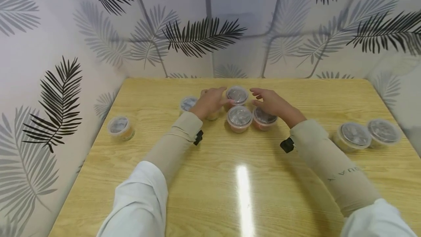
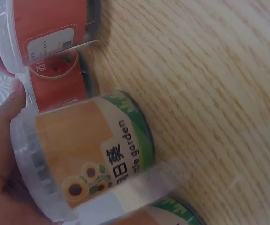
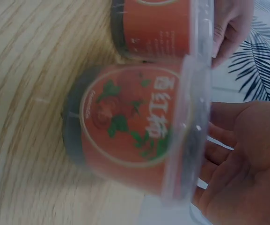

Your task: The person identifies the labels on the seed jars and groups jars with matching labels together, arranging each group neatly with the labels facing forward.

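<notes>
Three red-labelled plastic tubs with clear lids stand close together near the table's back: a rear tub [image 1: 237, 94], a front middle tub [image 1: 239, 119] and a front right tub [image 1: 264, 119]. My left hand [image 1: 210, 101] grips the rear tub at its lid, thumb at the front edge and index finger toward the back. Below that hand is a sunflower-labelled tub [image 2: 92, 154], largely hidden by it in the head view. My right hand [image 1: 271, 102] hovers behind the front right tub, fingers loosely extended. Tomatoes are printed on that tub's label [image 3: 125, 117] in the right wrist view.
Another lidded tub [image 1: 188, 104] stands left of my left hand, and an orange-labelled one [image 1: 120, 128] near the table's left edge. Two wider tubs, one [image 1: 353, 135] beside another [image 1: 383, 132], stand at the right. A leaf-patterned curtain [image 1: 184, 57] hangs behind the wooden table [image 1: 204, 185].
</notes>
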Tool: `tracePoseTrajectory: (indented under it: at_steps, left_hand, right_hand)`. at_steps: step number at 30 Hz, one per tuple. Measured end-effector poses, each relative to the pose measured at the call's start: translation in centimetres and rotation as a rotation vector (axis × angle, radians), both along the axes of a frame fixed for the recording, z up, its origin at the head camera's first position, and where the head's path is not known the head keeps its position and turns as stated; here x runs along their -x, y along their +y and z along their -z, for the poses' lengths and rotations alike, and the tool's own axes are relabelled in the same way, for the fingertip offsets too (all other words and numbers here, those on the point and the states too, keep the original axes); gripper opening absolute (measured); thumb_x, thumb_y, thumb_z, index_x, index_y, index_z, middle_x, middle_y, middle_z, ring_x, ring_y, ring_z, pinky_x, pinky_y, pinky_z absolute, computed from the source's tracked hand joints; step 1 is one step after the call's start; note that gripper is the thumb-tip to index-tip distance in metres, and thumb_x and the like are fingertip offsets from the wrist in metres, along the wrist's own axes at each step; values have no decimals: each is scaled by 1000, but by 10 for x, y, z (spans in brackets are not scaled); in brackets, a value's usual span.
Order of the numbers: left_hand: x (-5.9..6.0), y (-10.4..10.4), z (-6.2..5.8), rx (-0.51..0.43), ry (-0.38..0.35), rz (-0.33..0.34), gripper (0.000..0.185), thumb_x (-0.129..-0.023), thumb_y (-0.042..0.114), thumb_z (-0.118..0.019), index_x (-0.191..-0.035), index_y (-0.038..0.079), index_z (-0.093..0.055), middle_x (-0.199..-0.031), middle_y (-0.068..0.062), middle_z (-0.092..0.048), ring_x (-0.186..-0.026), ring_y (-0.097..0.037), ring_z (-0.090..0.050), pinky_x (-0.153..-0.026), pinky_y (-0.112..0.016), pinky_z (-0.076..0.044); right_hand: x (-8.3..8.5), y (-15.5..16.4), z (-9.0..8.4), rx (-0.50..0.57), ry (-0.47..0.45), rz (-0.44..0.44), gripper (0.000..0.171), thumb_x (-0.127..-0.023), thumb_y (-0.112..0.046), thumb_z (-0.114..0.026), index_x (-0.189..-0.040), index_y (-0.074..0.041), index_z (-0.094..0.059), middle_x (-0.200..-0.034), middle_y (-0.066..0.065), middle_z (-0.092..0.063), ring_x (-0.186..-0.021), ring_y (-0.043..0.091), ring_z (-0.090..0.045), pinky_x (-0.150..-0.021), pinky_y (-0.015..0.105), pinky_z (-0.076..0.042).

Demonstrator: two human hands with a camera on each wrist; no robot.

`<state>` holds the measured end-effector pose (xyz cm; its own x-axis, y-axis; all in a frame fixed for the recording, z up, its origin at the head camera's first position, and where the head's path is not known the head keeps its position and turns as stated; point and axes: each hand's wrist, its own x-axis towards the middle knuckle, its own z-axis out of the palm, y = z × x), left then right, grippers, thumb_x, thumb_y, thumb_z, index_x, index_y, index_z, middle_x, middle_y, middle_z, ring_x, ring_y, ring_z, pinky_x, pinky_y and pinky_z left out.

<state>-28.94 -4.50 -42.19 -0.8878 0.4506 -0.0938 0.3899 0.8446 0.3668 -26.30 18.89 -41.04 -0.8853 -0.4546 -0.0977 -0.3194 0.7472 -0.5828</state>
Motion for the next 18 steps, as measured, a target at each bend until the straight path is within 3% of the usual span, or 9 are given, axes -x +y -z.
tracePoseTrajectory:
  at_steps: [6,13,18]
  left_hand:
    - [0,2,3,-36,10,30,64,-88,56,-49,-137,15,-46,-128,0,-56,-118,-19,-50,-100,-44,-24]
    - [-2,8,7,-48,102,14,63,-87,58,-47,-134,15,-48,-123,0,-59,-114,-18,-51,-100,-40,-27]
    - [-6,13,6,-104,159,-17,59,-88,56,-50,-128,12,-52,-118,-1,-60,-109,-18,-53,-100,-37,-31]
  right_hand:
    - [3,-12,4,-12,47,-31,51,-91,-9,-59,-135,8,-39,-124,27,-52,-111,40,-52,-94,49,-42]
    - [7,-18,4,-23,27,18,61,-89,-15,-63,-137,11,-35,-123,28,-53,-109,38,-54,-91,47,-44]
    - [9,-20,7,81,35,85,53,-85,-17,-69,-128,5,-47,-116,22,-57,-106,36,-54,-87,47,-46]
